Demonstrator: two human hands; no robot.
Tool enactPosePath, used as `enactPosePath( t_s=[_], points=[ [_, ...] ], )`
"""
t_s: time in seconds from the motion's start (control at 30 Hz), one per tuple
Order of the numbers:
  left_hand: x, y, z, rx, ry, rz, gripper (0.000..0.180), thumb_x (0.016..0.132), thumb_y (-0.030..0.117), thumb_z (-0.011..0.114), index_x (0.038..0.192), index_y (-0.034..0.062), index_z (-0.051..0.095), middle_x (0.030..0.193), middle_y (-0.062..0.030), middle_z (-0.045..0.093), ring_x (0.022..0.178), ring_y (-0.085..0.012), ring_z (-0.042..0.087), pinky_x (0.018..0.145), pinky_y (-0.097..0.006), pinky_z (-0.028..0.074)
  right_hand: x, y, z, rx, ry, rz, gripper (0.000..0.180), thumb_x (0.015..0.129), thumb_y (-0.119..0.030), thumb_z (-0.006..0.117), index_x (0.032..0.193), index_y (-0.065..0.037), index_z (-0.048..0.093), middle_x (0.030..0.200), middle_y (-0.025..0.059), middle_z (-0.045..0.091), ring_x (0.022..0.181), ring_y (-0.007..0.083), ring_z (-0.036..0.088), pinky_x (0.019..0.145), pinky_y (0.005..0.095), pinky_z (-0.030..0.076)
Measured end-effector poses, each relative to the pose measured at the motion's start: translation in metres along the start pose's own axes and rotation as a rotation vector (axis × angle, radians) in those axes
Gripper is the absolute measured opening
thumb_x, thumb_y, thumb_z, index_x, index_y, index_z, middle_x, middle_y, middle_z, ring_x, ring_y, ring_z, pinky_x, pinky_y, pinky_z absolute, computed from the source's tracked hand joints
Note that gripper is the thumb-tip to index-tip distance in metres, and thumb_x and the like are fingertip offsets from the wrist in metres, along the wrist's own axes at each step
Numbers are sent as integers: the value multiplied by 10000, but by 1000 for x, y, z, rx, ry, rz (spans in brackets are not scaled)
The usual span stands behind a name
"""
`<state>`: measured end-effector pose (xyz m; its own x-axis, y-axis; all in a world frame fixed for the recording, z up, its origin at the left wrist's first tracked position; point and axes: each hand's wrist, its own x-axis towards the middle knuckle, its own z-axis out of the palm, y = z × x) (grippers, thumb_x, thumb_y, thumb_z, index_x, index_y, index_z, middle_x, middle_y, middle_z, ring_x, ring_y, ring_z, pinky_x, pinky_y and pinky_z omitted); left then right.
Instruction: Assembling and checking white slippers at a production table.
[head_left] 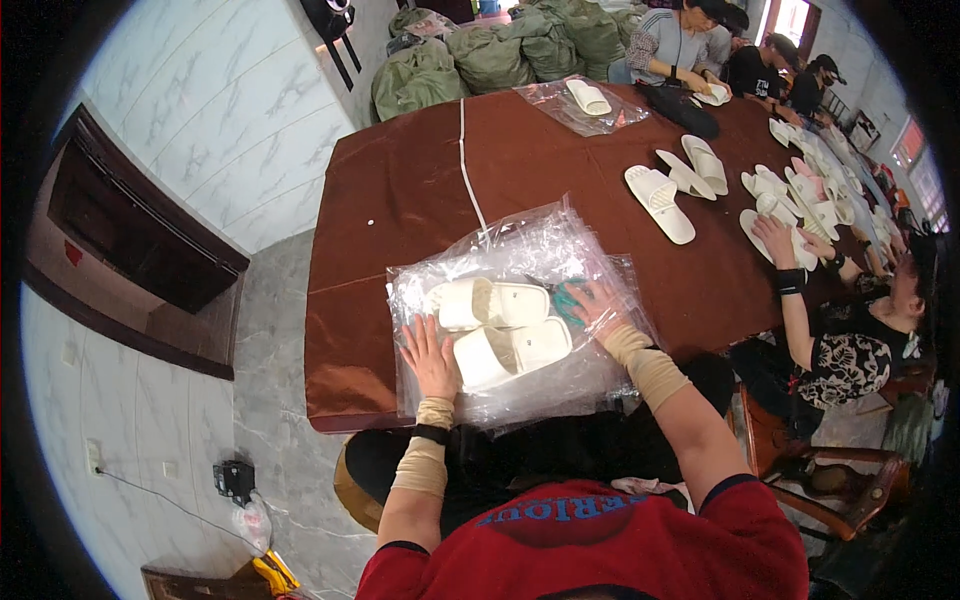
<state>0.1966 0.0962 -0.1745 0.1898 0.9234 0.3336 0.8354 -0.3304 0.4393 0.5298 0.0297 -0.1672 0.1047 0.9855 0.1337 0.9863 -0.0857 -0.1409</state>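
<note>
Two off-white slide slippers lie side by side on a stack of clear plastic bags [575, 240] at the table's near edge. The upper slipper [520, 303] and the lower slipper [545, 343] both have their straps toward the left. Flat on the plastic, against the lower slipper's strap, my left hand [430, 360] spreads its fingers and holds nothing. Just right of the slippers, my right hand [600, 311] rests with fingers apart over a teal thing [567, 301], which looks like scissor handles and is partly covered. Tan wraps circle both my wrists.
The table has a brown cloth [390, 200] with a white cord [466, 165] across it. Loose slippers [660, 203] lie to the right, with more slippers [785, 195] beyond. Another person's hand [775, 240] touches those. Several people work farther back. Green sacks [490, 58] stand behind the table.
</note>
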Motion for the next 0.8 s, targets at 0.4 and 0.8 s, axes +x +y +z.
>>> enactPosePath(
  t_s=[0.4, 0.8],
  points=[
    [3, -4, -4, -15, 8, 2, 528, 965, 285, 395, 1457, 116, 305, 1533, -89, 245, 1431, -349, 122, 1124, -564, 77, 53, 15, -92, 743, 288, 252, 168, 879, -153, 584, 967, -24, 649, 767, 45, 653, 694, 131, 614, 636, 272, 500],
    [11, 1, -3, -47, 6, -40, 520, 959, 255, 407, 1451, 115, 315, 1532, -89, 248, 1429, -333, 136, 1130, -551, 78, 75, 23, -106, 1457, -642, 344, 217, 918, -103, 517, 1090, -22, 621, 907, 125, 666, 759, 190, 653, 647, 304, 544]
  ],
)
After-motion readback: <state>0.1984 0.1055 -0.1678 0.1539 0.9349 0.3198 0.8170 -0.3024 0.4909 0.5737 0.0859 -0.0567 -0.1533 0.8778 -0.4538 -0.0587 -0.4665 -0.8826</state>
